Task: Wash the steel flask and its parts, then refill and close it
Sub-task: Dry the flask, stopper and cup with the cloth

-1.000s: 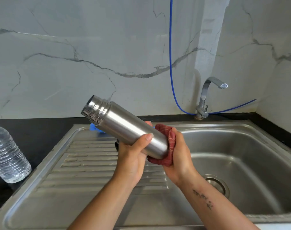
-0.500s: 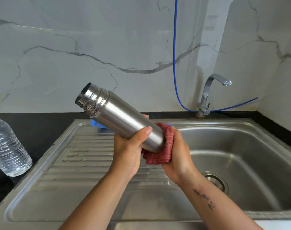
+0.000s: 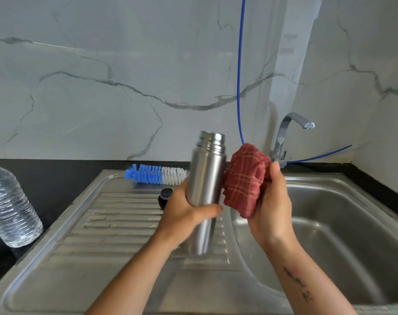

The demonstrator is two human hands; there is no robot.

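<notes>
The steel flask (image 3: 206,178) stands nearly upright in the air over the drainboard, its open threaded mouth pointing up. My left hand (image 3: 186,214) grips its body around the middle. My right hand (image 3: 270,205) holds a folded red checked cloth (image 3: 245,178) just to the right of the flask, close to its side. A small black cap (image 3: 165,197) lies on the drainboard behind my left hand, partly hidden.
A blue and white bottle brush (image 3: 156,174) lies at the back of the steel drainboard (image 3: 116,223). A plastic water bottle (image 3: 8,208) stands on the dark counter at left. The sink basin (image 3: 343,223) and tap (image 3: 291,130) are at right.
The flask has swung from a tilt with its mouth up-left to nearly upright. The cloth has come off the flask's base and is now beside its upper body.
</notes>
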